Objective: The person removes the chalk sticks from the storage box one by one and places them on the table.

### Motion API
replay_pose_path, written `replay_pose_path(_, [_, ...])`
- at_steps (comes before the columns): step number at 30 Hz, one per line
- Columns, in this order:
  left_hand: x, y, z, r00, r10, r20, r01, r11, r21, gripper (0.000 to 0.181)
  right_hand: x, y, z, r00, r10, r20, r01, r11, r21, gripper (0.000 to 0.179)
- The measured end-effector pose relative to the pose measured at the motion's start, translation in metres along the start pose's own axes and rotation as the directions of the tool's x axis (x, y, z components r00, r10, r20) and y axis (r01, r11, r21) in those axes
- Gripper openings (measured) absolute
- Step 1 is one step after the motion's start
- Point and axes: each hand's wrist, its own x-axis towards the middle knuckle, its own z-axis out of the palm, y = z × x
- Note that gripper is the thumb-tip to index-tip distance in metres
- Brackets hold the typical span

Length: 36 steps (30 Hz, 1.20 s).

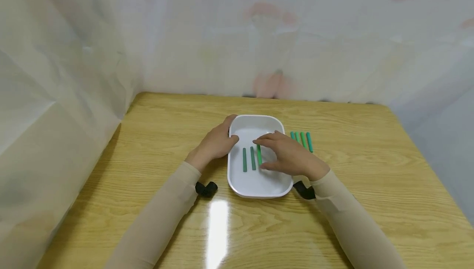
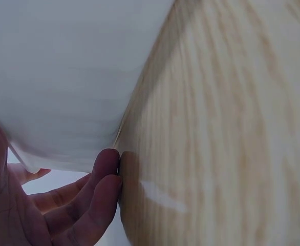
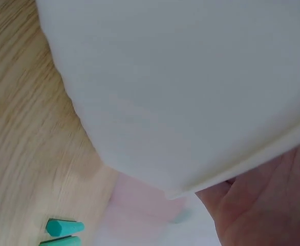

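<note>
A white rounded tray (image 1: 259,186) stands on the wooden table. My left hand (image 1: 216,140) grips its left side, the thumb over the rim and the other fingers along the outer wall. Over the tray's right part, my right hand (image 1: 290,154) pinches a bright green stick (image 1: 259,156) between the thumb at its near end and the fingertips at its far end. Left of it, a dark green stick (image 1: 245,160) and another dark green stick (image 1: 253,158) lie on the tray floor. The right wrist view shows the tray's outer wall (image 3: 165,92) but not the held stick.
Several green and teal sticks (image 1: 303,139) lie side by side on the table, right of the tray; the right hand partly covers them. In the right wrist view a teal stick (image 3: 63,227) shows a faceted end. Pale printed sheeting (image 1: 207,47) hangs behind the table.
</note>
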Motion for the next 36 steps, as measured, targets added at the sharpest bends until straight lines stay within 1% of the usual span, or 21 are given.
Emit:
replay_pose_path(4, [0.000,0.000,-0.001,1.000,0.005,0.005,-0.005,1.000,-0.005,0.074,-0.001,0.000,-0.001,1.000,0.009,0.001,-0.009,1.000,0.000,0.066])
replay_pose_path(9, [-0.001,-0.001,0.000,1.000,-0.004,0.006,0.004,1.000,-0.004,0.074,-0.005,-0.001,-0.005,1.000,0.012,0.008,-0.012,1.000,0.003,0.065])
replay_pose_path(14, [-0.001,-0.001,0.000,1.000,-0.002,0.001,0.002,1.000,-0.013,0.074,-0.011,-0.001,-0.009,1.000,0.002,-0.014,-0.002,1.000,-0.008,0.065])
replay_pose_path(22, [-0.001,-0.001,0.000,1.000,-0.001,-0.002,0.001,0.999,-0.033,0.073,-0.023,0.003,-0.025,0.998,0.056,-0.008,-0.056,0.998,-0.002,0.065])
replay_pose_path(28, [-0.002,-0.002,0.000,1.000,0.001,-0.005,-0.001,0.999,-0.035,0.073,-0.031,0.007,-0.038,0.997,0.065,-0.033,-0.065,0.998,0.008,0.067])
replay_pose_path(36, [-0.001,-0.002,0.000,1.000,-0.006,0.006,0.006,0.999,-0.039,0.074,-0.038,0.013,-0.047,0.997,0.080,-0.021,-0.079,0.996,0.046,0.069])
